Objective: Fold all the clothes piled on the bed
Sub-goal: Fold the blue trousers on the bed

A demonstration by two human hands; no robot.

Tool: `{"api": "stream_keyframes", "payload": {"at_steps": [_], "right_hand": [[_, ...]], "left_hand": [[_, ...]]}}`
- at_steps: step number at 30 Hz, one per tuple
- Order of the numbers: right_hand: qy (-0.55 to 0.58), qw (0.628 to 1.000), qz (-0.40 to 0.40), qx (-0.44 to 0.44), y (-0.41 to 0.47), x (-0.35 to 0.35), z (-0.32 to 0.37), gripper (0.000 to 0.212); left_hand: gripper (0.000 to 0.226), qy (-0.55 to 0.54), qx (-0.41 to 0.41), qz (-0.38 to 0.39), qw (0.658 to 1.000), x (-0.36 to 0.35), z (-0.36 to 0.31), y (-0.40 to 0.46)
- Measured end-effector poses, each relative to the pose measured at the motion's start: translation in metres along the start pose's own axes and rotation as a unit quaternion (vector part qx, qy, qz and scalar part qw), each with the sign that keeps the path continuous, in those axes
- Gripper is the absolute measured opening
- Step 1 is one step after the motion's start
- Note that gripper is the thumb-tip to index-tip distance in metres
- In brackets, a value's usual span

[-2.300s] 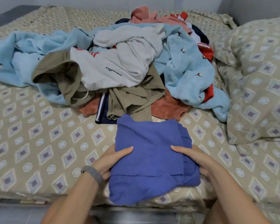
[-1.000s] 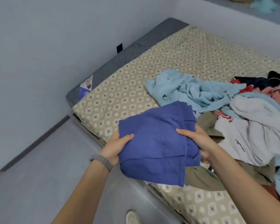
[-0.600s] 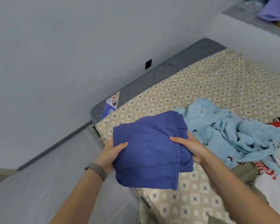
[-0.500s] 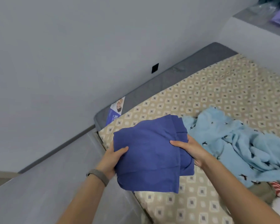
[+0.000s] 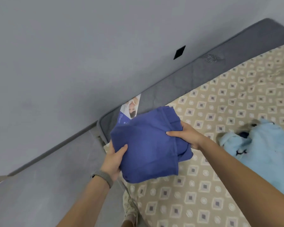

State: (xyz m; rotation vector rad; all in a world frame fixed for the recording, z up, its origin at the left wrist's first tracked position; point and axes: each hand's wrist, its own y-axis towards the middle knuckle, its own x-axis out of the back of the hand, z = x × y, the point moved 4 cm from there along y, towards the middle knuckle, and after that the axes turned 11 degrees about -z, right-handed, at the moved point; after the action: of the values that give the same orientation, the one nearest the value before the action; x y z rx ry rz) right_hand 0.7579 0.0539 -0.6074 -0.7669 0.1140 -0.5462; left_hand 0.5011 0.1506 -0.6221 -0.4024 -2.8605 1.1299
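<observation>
Both hands grip folded blue garment [image 5: 147,146]: left hand [image 5: 113,159] pinches its left edge, thumb on top; right hand [image 5: 187,135] clamps its right edge likewise. Garment held above bed [image 5: 220,104] corner. Light-blue garment [image 5: 261,153] lies toward the bed's right edge.

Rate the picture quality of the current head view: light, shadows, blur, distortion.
Head view: soft, even light, no glare; faint shadow under the blue garment; slight blur throughout; wide-angle bending curves the mattress edge; left hand and right hand readable.
</observation>
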Motion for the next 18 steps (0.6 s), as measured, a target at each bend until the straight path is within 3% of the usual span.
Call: {"api": "stream_keyframes", "payload": {"at_steps": [6, 11, 18], "right_hand": [[-0.065, 0.998, 0.014, 0.022, 0.092, -0.029, -0.013, 0.037], [-0.165, 0.98, -0.072, 0.082, 0.135, -0.037, -0.045, 0.047], [-0.166, 0.975, -0.128, 0.075, 0.14, -0.033, -0.061, 0.044]], "left_hand": [[0.061, 0.035, -0.048, -0.057, 0.997, 0.014, 0.033, 0.072], [0.07, 0.022, 0.019, -0.074, 0.997, 0.03, 0.077, 0.104], [0.064, 0.083, 0.012, -0.1, 0.991, 0.031, 0.083, 0.115]]}}
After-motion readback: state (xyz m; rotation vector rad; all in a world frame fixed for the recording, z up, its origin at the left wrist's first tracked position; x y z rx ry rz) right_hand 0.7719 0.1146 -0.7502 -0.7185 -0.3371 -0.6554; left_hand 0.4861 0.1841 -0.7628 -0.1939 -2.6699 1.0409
